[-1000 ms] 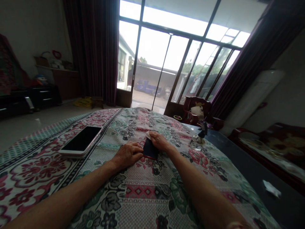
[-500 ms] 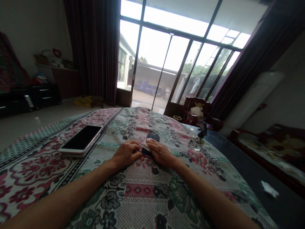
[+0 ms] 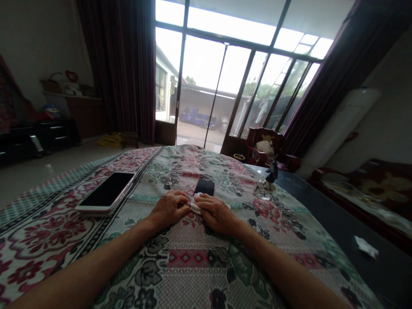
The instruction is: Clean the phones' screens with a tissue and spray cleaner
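A dark, flat rectangular object [image 3: 205, 187], perhaps a phone or a wallet, lies on the patterned tablecloth [image 3: 189, 257]. My right hand [image 3: 216, 213] presses a white tissue or cloth [image 3: 195, 207] down over its near end, fingers together and pointing left. Beside it, my left hand [image 3: 171, 207] has its fingers curled, with thumb and fingertips at the object's near left edge. The near part of the dark object is hidden under the tissue and the right hand. To the left, a white-framed tablet-like device [image 3: 107, 191] with a black screen lies flat.
A small dark figurine [image 3: 272, 174] on a clear base stands at the table's right side. A crumpled white tissue [image 3: 366, 247] lies on the dark surface at right. Beyond are a wooden chair [image 3: 264, 146], purple curtains [image 3: 125, 73] and glass doors [image 3: 222, 94].
My right hand has slid the white tissue toward me along the dark object, so more of its far end shows. My left hand stays almost in place.
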{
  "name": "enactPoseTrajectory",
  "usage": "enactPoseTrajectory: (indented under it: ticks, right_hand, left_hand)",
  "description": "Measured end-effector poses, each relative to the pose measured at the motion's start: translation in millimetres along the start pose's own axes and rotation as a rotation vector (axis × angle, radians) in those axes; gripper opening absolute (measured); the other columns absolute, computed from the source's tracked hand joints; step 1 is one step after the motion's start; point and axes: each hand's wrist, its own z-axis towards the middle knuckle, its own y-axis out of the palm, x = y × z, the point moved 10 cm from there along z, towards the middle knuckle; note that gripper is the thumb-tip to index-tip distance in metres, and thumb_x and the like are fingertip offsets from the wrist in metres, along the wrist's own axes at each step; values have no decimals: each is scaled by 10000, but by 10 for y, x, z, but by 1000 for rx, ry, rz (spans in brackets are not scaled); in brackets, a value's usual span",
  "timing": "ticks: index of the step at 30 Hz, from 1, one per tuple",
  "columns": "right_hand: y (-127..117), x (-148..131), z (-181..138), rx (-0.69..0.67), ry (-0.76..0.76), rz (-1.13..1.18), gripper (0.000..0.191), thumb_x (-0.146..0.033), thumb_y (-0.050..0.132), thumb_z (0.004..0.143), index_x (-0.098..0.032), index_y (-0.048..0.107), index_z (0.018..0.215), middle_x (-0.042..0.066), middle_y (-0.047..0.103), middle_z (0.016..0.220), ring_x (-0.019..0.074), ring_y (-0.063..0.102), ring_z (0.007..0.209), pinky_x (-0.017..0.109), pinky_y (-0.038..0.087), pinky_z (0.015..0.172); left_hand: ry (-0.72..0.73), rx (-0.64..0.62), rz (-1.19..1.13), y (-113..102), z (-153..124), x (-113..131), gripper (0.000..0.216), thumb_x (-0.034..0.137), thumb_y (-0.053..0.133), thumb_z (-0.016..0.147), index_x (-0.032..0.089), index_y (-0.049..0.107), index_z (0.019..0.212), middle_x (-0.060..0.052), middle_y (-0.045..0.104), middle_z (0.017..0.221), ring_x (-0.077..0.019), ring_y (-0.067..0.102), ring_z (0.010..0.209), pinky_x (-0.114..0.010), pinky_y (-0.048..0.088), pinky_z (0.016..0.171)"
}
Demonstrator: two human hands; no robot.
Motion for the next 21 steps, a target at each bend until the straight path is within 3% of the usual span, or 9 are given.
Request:
enactPoseTrajectory:
  ticks: [7,15,21]
  right_hand:
    - [-4,21,-24,-27,42,20,328,-84,418,851,-245,674,976,16,685,1041,171,578,1044,360,445,964]
    - [-27,69,-46,-1,63,-26,293,-95,434,866,-242,664,973,17,685,1053,159,578,1042,344,436,955]
    - [-52,135,-37,52,5,-60,229,-88,427,900,-196,617,969,57,661,1042,169,563,1020,335,438,931]
  left_hand:
    - [-14,-4,17,10,-25,-24,270,246,659,778,199,717,1037,-80,698,1075,-237,614,1016,-392,493,917]
    - [96,-69,64,43,-38,114,206,237,592,850,242,731,1003,-57,691,1082,-224,610,1008,-374,498,897]
    - [111,-50,88,60,-39,81,219,264,587,859,235,726,1026,-65,698,1080,-233,621,990,-409,512,889]
